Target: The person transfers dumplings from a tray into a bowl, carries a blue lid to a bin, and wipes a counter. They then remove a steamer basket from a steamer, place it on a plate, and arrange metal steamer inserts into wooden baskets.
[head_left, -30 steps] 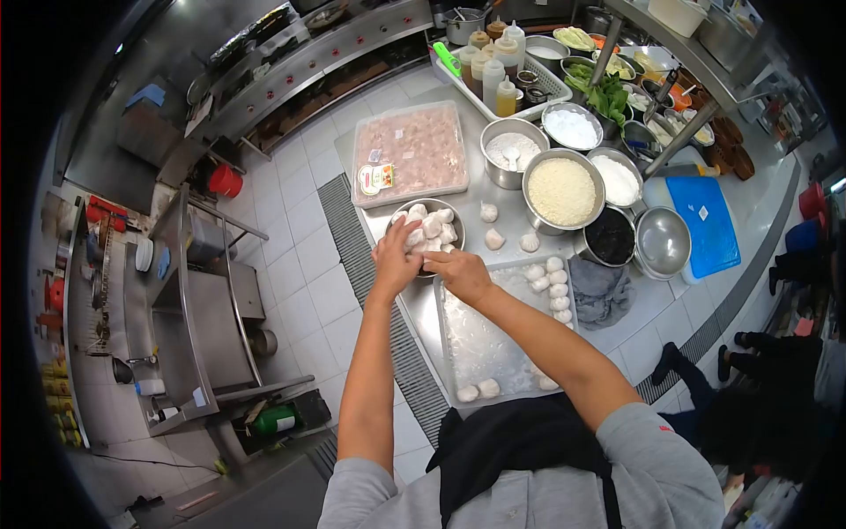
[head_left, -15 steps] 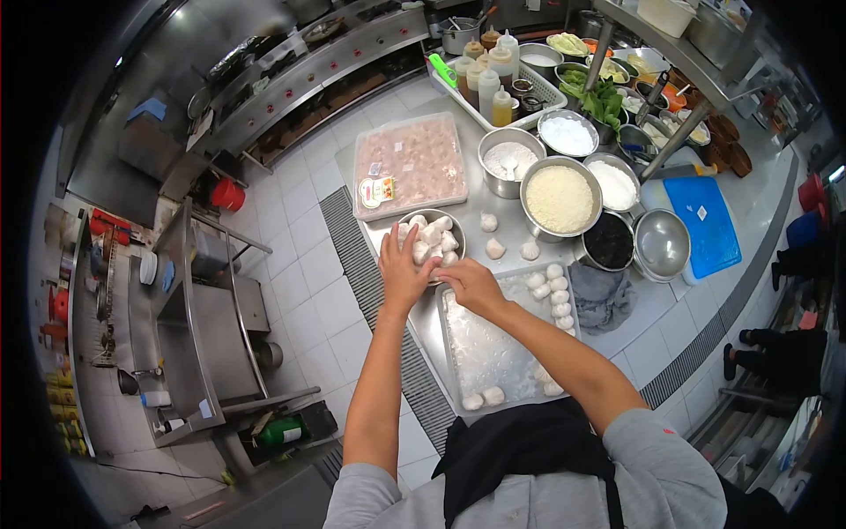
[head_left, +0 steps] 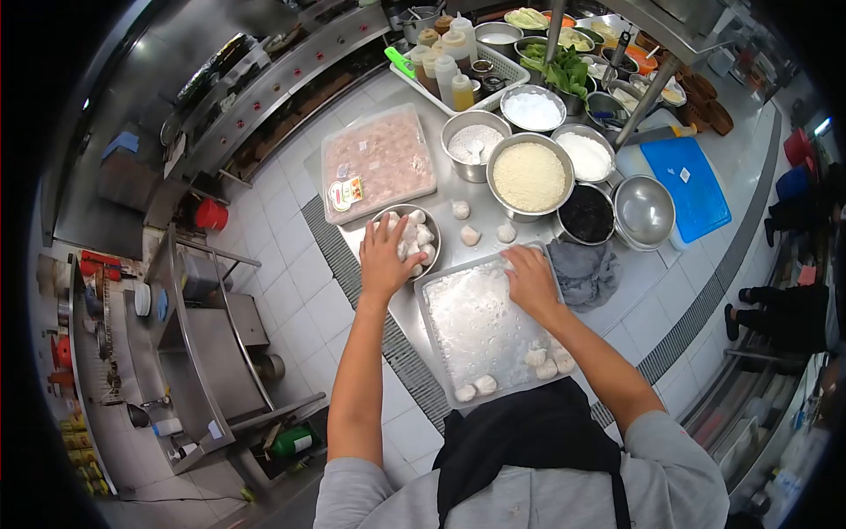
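My left hand (head_left: 386, 256) lies over a metal bowl (head_left: 434, 257) of small white pleated dumplings (head_left: 423, 236), its fingers spread across them. My right hand (head_left: 530, 278) is at the upper right corner of a shallow metal tray (head_left: 476, 309). Its fingers are curled downward, and what they hold, if anything, is hidden. The hand and forearm cover the tray's right side. Wet-looking patches mark the tray's bottom. Several dumplings (head_left: 485, 384) lie along its near edge. Beyond the tray, three loose dumplings (head_left: 470, 235) sit on the steel table.
A lidded plastic box of pale pink food (head_left: 379, 163) stands beyond the bowl. Bowls of white powder (head_left: 476, 141) and pale crumbs (head_left: 529, 176), a dark-filled bowl (head_left: 585, 214), a grey cloth (head_left: 586, 275) and a blue board (head_left: 687, 189) are to the right. Squeeze bottles (head_left: 445, 75) stand behind.
My right hand has moved from the bowl's edge rightward to the tray's upper right corner, covering the dumplings there. My left hand stays at the bowl. The view has shifted slightly.
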`<state>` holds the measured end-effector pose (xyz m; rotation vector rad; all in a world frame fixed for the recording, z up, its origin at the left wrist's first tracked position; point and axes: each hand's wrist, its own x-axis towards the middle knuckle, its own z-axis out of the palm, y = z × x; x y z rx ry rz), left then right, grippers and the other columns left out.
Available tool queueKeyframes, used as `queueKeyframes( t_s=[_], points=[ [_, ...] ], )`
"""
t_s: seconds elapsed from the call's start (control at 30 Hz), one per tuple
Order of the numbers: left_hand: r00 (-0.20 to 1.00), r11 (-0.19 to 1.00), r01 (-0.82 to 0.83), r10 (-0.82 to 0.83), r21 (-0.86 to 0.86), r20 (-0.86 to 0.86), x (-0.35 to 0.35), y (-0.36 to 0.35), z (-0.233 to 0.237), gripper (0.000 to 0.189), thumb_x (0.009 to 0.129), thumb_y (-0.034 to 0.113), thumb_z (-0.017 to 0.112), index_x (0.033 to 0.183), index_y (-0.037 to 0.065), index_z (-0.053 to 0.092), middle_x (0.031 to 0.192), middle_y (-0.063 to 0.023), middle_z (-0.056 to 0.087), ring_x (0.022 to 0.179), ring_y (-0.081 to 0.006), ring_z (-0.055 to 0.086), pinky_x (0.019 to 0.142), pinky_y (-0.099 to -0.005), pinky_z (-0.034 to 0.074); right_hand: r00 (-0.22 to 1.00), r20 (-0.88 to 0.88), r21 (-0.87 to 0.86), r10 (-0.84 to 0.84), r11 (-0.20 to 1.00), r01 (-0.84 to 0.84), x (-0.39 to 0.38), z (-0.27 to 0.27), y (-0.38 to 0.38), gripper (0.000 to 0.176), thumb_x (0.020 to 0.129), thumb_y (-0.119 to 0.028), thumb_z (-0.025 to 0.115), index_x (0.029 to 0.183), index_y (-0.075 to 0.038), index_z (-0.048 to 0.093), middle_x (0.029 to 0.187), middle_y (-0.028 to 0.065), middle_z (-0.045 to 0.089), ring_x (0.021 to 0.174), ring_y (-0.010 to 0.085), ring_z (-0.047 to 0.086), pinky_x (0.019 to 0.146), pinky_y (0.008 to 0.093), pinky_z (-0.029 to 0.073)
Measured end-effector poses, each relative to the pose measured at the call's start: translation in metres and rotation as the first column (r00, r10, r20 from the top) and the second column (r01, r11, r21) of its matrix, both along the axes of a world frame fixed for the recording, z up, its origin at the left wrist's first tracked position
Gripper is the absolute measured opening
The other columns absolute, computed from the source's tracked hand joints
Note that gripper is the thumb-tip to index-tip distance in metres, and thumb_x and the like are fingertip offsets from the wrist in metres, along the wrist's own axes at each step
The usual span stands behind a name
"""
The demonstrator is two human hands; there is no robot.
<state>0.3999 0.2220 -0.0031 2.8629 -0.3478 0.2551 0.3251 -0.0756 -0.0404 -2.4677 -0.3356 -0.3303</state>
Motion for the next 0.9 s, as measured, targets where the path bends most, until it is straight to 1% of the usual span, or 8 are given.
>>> queueKeyframes(
  t_s=[0.13,0.2,0.33,0.47,0.6,0.7,0.77,0.9],
  points=[
    [0.998,0.997,-0.066,0.065,-0.049,-0.018,-0.002,-0.004,0.009,0.084,0.076,0.049,0.078,0.148,0.021,0.044,0.155,-0.0135,0.037,0.141,-0.0450,0.030,0.110,-0.0565,0.031,0.998,-0.033,-0.140,-0.059,0.989,0.054,0.058,0.009,0.023,0.046,0.081,-0.011,0.069,0.126,-0.008,0.057,0.131,0.0175,0.053,0.119,0.0365,0.051,0.102,0.0469,0.041],
    [0.991,0.979,-0.119,0.126,-0.164,0.033,-0.006,-0.004,0.014,0.084,0.078,0.042,0.079,0.148,0.014,0.042,0.155,-0.0160,0.037,0.141,-0.0457,0.030,0.115,-0.0530,0.027,0.868,-0.456,-0.282,-0.197,0.957,0.069,0.089,-0.004,0.033,0.053,0.081,-0.016,0.071,0.131,-0.009,0.054,0.133,0.0223,0.051,0.121,0.0416,0.049,0.106,0.0499,0.037],
    [0.978,0.913,-0.065,0.139,-0.402,0.158,-0.026,0.013,0.004,0.083,0.078,0.036,0.080,0.146,0.008,0.042,0.151,-0.0217,0.037,0.141,-0.0420,0.029,0.117,-0.0504,0.025,0.871,-0.461,-0.360,-0.169,0.933,-0.009,0.103,-0.028,0.032,0.056,0.080,-0.017,0.072,0.133,-0.011,0.054,0.133,0.0232,0.050,0.121,0.0424,0.049,0.104,0.0514,0.039],
    [0.958,0.870,-0.129,0.233,-0.476,0.167,-0.099,-0.007,0.006,0.069,0.078,0.018,0.080,0.139,0.008,0.051,0.140,-0.0193,0.051,0.130,-0.0378,0.044,0.110,-0.0472,0.034,0.976,-0.182,-0.098,-0.121,0.990,0.104,0.057,-0.006,0.009,0.048,0.081,-0.012,0.071,0.127,-0.010,0.059,0.124,0.0172,0.057,0.116,0.0377,0.053,0.099,0.0448,0.044],
    [0.934,0.695,-0.274,0.028,-0.665,-0.356,-0.190,-0.016,-0.009,0.047,0.076,0.010,0.079,0.121,0.007,0.064,0.119,-0.0115,0.065,0.109,-0.0273,0.058,0.096,-0.0427,0.045,0.980,-0.195,-0.052,-0.031,0.998,0.021,-0.006,0.022,-0.025,0.044,0.082,-0.009,0.070,0.125,-0.010,0.060,0.119,0.0146,0.059,0.112,0.0369,0.054,0.095,0.0435,0.046],
    [0.824,0.674,-0.312,-0.159,-0.670,-0.544,-0.230,-0.038,0.003,0.049,0.076,0.009,0.078,0.123,0.010,0.064,0.119,-0.0088,0.065,0.110,-0.0263,0.060,0.090,-0.0394,0.047,0.964,-0.265,-0.162,-0.022,0.987,-0.022,-0.027,0.021,-0.025,0.046,0.082,-0.008,0.069,0.127,-0.010,0.059,0.126,0.0171,0.055,0.110,0.0374,0.055,0.094,0.0454,0.047],
    [0.809,0.892,0.159,-0.364,-0.423,-0.462,-0.243,-0.050,0.003,0.049,0.076,0.015,0.078,0.123,0.014,0.064,0.116,-0.0078,0.065,0.105,-0.0281,0.060,0.088,-0.0404,0.047,0.968,-0.249,-0.252,-0.038,0.967,-0.027,-0.032,0.018,-0.018,0.046,0.083,-0.007,0.068,0.128,-0.010,0.058,0.130,0.0184,0.052,0.109,0.0376,0.056,0.092,0.0459,0.048],
    [0.749,0.893,0.239,-0.420,-0.382,-0.513,-0.240,-0.057,-0.005,0.048,0.079,0.022,0.075,0.126,0.018,0.064,0.113,-0.0087,0.063,0.104,-0.0285,0.059,0.087,-0.0408,0.047,0.951,-0.309,-0.345,0.022,0.929,-0.134,-0.020,-0.001,0.016,0.051,0.084,-0.004,0.064,0.133,-0.012,0.055,0.137,0.0200,0.047,0.107,0.0371,0.057,0.088,0.0447,0.050]
  ],
)
